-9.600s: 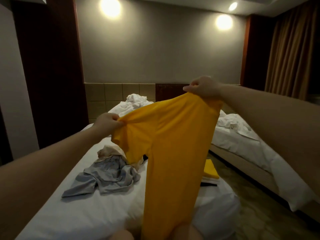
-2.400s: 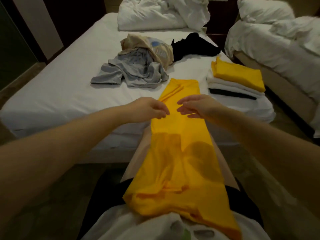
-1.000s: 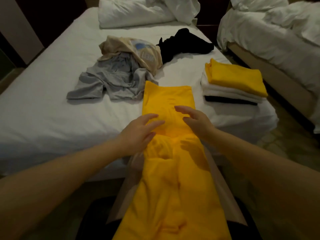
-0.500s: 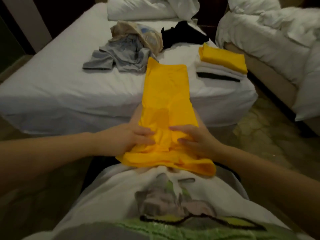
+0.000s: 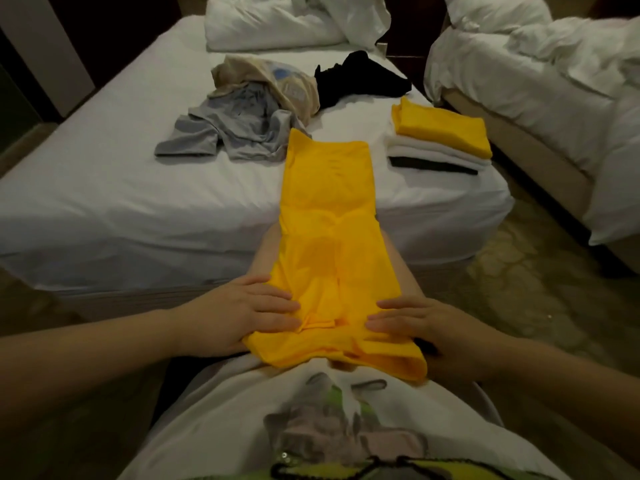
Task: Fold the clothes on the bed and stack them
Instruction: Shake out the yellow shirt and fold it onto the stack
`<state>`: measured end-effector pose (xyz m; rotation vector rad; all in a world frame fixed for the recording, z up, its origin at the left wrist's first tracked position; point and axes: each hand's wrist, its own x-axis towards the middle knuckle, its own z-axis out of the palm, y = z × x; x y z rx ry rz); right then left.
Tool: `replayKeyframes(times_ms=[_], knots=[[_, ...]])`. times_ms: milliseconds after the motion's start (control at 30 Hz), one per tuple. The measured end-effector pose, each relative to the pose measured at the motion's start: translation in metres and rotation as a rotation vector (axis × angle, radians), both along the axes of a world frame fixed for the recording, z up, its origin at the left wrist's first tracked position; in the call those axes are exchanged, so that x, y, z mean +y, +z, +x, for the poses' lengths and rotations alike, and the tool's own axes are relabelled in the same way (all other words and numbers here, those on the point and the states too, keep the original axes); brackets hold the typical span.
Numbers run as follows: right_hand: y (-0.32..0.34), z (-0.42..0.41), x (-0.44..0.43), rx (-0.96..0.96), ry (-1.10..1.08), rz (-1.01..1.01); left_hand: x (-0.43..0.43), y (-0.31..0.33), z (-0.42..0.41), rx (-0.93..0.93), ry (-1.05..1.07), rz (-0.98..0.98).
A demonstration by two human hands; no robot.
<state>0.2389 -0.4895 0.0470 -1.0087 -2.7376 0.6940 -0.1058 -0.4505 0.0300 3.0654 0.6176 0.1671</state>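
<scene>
A yellow garment [image 5: 329, 216], folded into a long narrow strip, runs from the white bed [image 5: 104, 188] down over my lap. My left hand [image 5: 242, 313] lies flat on its left near edge with straight fingers. My right hand [image 5: 408, 323] lies flat on its right near edge. A stack of folded clothes [image 5: 440, 140], yellow on top of white and dark pieces, sits at the bed's right corner. Unfolded grey [image 5: 228, 129], beige [image 5: 277, 81] and black [image 5: 356, 81] clothes lie further back.
Crumpled white bedding [image 5: 284, 22] lies at the head of the bed. A second bed [image 5: 540, 84] with white covers stands to the right across a narrow floor gap [image 5: 519, 271]. A dark wall panel is at the far left.
Both hands slid down the yellow strip from its middle to its near end on my lap, then spread apart towards its side edges. The view tilted down.
</scene>
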Motion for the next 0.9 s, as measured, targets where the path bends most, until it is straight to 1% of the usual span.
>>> replayKeyframes(times_ms=[67,133,167,233,300,367,467,500,600,767,833,900], knots=[[0.0,-0.009,-0.002,0.138,-0.059,0.05,-0.002,0.007,0.008,-0.128,0.041,-0.14],[0.011,-0.019,-0.003,0.383,-0.179,-0.012,-0.003,0.025,0.013,-0.34,0.169,-0.363],[0.018,-0.023,-0.001,0.502,-0.247,-0.048,-0.002,0.036,0.015,-0.46,0.232,-0.451],[0.034,-0.029,0.008,0.721,-0.408,-0.051,0.005,0.058,0.02,-0.656,0.307,-0.58],[0.051,-0.033,0.023,0.896,-0.542,-0.074,0.019,0.077,0.026,-0.775,0.361,-0.683],[0.066,-0.035,0.043,1.009,-0.615,-0.104,0.039,0.096,0.033,-0.846,0.383,-0.773],[0.08,-0.037,0.078,1.038,-0.651,-0.139,0.078,0.116,0.035,-0.769,0.421,-0.908],[0.082,-0.038,0.092,1.044,-0.673,-0.131,0.095,0.117,0.035,-0.739,0.455,-0.983],[0.08,-0.04,0.141,1.077,-0.761,-0.075,0.149,0.119,0.039,-0.761,0.548,-1.221],[0.062,-0.033,0.232,1.079,-0.877,-0.032,0.237,0.105,0.054,-0.795,0.646,-1.331],[0.049,-0.031,0.277,1.042,-0.932,-0.066,0.277,0.091,0.059,-0.792,0.703,-1.381],[0.031,-0.032,0.321,0.956,-0.991,-0.12,0.315,0.069,0.064,-0.817,0.794,-1.454]])
